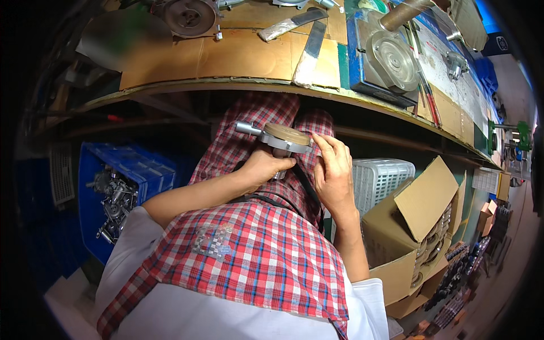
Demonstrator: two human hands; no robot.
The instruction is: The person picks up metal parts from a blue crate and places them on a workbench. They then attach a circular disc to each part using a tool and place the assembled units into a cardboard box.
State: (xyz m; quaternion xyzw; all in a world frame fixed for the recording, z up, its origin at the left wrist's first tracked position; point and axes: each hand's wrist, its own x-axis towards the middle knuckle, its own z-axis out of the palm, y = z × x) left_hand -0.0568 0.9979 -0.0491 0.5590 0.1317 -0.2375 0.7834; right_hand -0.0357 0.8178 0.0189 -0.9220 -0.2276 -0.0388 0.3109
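Observation:
Above my lap, my left hand (260, 166) is closed round the underside of a grey metal housing (267, 139). A short cylindrical stub sticks out of the housing to the left, and another metal end shows below my thumb. On its top lies a round tan disc (288, 134). My right hand (335, 173) is at the right edge of the housing, its index fingertip by the rim and its fingers bent. Whatever is between those fingers, if anything, is hidden.
Ahead runs a workbench edge (226, 83) with two tape-wrapped flat tools (309, 55) and a blue-framed fixture (391, 59). To my left, a blue crate (153, 173) holds metal parts. On the right are a white basket (382, 175) and an open cardboard box (422, 207) of round parts.

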